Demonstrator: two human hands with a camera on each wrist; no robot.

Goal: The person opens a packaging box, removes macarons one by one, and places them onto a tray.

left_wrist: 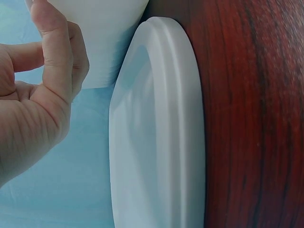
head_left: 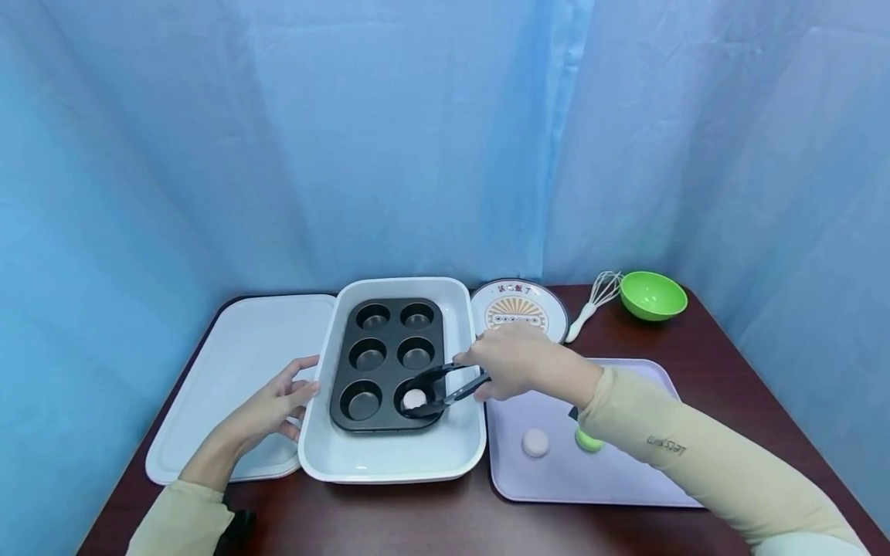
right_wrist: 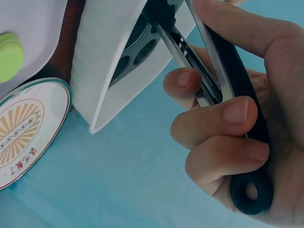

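My right hand [head_left: 518, 359] grips black-handled tongs [right_wrist: 237, 85], fingers wrapped round the handles. The tong tips reach into the front right cup of a dark muffin tin [head_left: 389, 413], on either side of a pale pink macaron [head_left: 414, 399]; whether they touch it is unclear. That tin lies inside a deep white basin [head_left: 392, 467]. At the basin's left side is my left hand [head_left: 267, 409], its fingertips against the outer wall near the rim, with fingers loosely bent in the left wrist view. A whitish macaron [head_left: 535, 442] and a green macaron [head_left: 589, 441] lie on a lilac tray [head_left: 556, 483].
Left of the basin lies a white tray [head_left: 236, 363], partly under my left hand. Behind my right hand are a patterned plate [head_left: 504, 292], a whisk [head_left: 591, 309] and a green bowl [head_left: 653, 296]. Blue curtains [head_left: 389, 139] hang round the dark wooden table [head_left: 389, 521].
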